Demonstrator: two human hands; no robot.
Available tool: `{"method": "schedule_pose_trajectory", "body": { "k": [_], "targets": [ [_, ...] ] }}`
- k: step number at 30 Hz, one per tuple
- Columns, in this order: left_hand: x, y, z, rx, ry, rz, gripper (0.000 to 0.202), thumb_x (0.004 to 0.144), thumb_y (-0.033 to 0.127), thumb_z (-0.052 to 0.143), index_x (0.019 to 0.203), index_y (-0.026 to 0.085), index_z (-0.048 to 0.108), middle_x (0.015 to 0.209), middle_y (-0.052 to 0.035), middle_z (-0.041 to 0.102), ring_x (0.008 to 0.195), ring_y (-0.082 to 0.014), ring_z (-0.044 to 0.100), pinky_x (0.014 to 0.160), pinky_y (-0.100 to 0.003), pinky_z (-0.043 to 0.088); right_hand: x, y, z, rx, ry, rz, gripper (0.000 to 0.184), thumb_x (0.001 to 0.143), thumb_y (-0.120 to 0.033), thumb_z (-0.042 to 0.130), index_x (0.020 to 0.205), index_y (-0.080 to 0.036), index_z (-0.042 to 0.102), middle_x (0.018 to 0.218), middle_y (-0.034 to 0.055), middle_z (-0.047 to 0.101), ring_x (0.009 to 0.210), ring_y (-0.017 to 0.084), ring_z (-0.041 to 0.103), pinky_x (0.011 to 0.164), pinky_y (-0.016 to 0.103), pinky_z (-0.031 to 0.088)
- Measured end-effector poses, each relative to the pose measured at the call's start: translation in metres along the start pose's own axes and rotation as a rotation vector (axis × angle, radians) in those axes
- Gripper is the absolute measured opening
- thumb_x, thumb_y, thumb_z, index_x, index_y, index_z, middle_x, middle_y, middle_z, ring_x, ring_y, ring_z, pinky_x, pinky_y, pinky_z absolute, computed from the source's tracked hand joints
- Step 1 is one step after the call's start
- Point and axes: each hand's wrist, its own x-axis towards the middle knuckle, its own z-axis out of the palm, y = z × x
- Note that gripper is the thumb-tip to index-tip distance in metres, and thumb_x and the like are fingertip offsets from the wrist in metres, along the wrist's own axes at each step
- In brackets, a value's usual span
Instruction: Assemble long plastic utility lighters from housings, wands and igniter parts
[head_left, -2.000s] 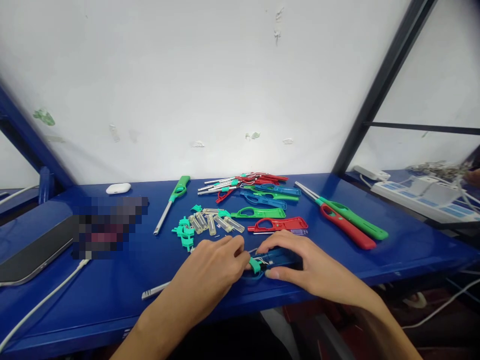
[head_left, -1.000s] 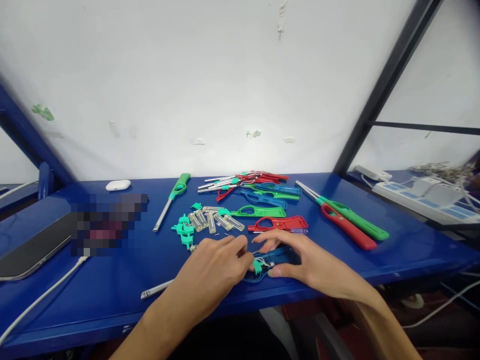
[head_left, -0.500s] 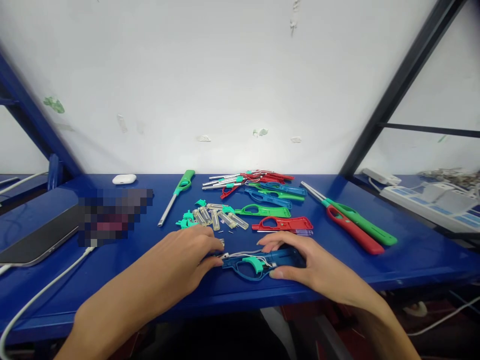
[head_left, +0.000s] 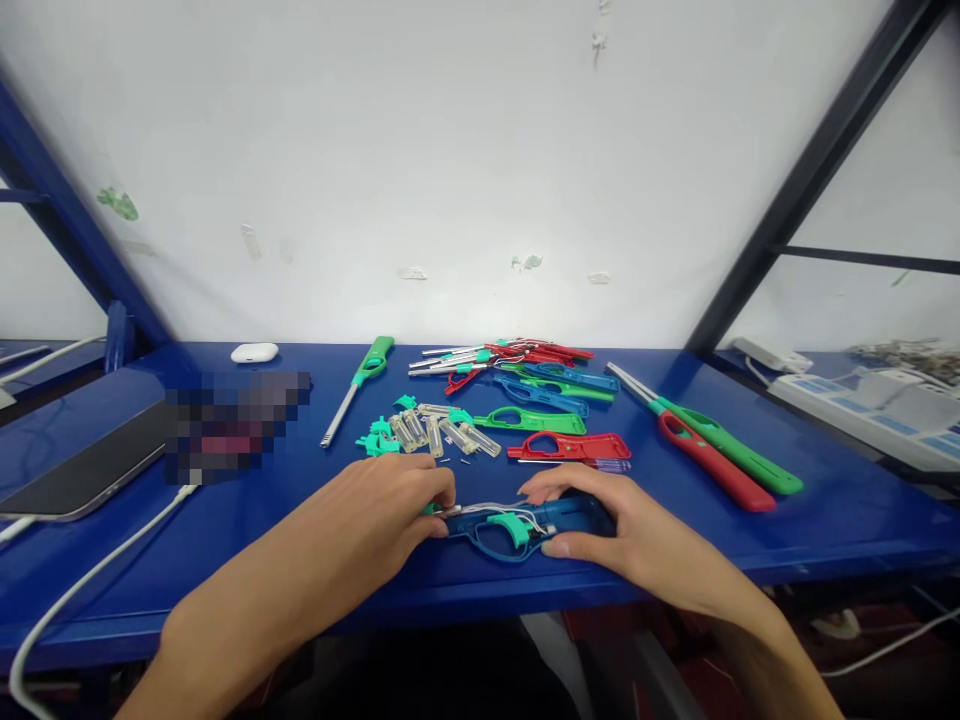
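Note:
A blue lighter half shell [head_left: 574,513] lies near the table's front edge, its open inside facing up. Inside it sit a teal trigger [head_left: 513,529] and thin white wires [head_left: 487,507]. My right hand [head_left: 619,515] grips the shell's handle end, thumb on the near side and fingers on the far side. At the shell's front end my left hand [head_left: 401,505] is closed in a pinch on a small teal collar, mostly covered by the fingers. Just beyond are clear fuel tanks [head_left: 435,437], teal triggers [head_left: 381,438] and a red half shell [head_left: 570,447].
Behind lie green [head_left: 532,422] and blue half shells [head_left: 551,393] and a heap of red lighters [head_left: 525,352]. A whole green lighter [head_left: 369,370] lies left, two more lighters [head_left: 716,460] right. A tablet [head_left: 82,465], a white case [head_left: 254,353] and a power strip [head_left: 870,415] flank them.
My left fingers have closed in on the shell's front end, and a teal piece now shows between them. The right hand keeps its hold. The view has shifted slightly.

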Motion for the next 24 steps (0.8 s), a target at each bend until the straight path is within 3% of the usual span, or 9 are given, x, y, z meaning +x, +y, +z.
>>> {"method": "schedule_pose_trajectory", "body": {
  "k": [5,9,14,19,24],
  "targets": [
    [-0.0037,0.0015,-0.0043,0.006,0.013,0.012,0.016,0.108,0.038,0.059,0.114,0.035,0.073,0.129,0.0036,0.074,0.120,-0.0240,0.069,0.093,-0.034,0.052,0.0013,0.0004,0.0004,-0.001,0.001,0.003,0.037,0.086,-0.038,0.087,0.121,-0.036,0.074,0.132,-0.0051,0.073,0.129,0.021,0.063,0.114,0.031,0.046],
    [-0.0025,0.0014,-0.0058,0.075,0.000,0.064,0.028,0.112,0.031,0.048,0.116,0.033,0.075,0.129,0.0005,0.075,0.120,-0.0250,0.069,0.098,-0.038,0.050,0.0013,0.0006,0.0006,-0.009,0.003,0.006,0.037,0.085,-0.037,0.087,0.120,-0.036,0.075,0.133,-0.0053,0.073,0.130,0.021,0.063,0.115,0.032,0.046],
    [0.0002,0.0005,-0.0038,0.041,-0.020,0.047,0.024,0.109,0.026,0.053,0.114,0.035,0.075,0.124,0.0035,0.075,0.115,-0.0216,0.070,0.104,-0.036,0.050,0.0013,0.0003,0.0005,-0.010,0.001,0.008,0.038,0.085,-0.038,0.087,0.121,-0.036,0.074,0.133,-0.0045,0.073,0.131,0.022,0.063,0.116,0.034,0.046],
    [-0.0009,-0.0013,0.0013,0.076,-0.001,0.019,0.023,0.107,0.028,0.058,0.126,0.032,0.071,0.134,-0.0018,0.072,0.122,-0.0269,0.068,0.099,-0.039,0.053,0.0013,0.0004,0.0007,-0.014,0.000,0.005,0.038,0.085,-0.038,0.087,0.121,-0.036,0.074,0.133,-0.0043,0.073,0.131,0.022,0.063,0.117,0.035,0.045],
    [0.0005,0.0014,-0.0021,0.047,-0.032,0.029,0.018,0.107,0.027,0.058,0.112,0.034,0.074,0.121,0.0031,0.074,0.122,-0.0239,0.068,0.107,-0.040,0.050,0.0007,-0.0001,0.0008,-0.012,-0.004,0.004,0.038,0.086,-0.040,0.086,0.121,-0.035,0.075,0.134,-0.0024,0.073,0.131,0.024,0.062,0.117,0.037,0.046]
  ]
}}
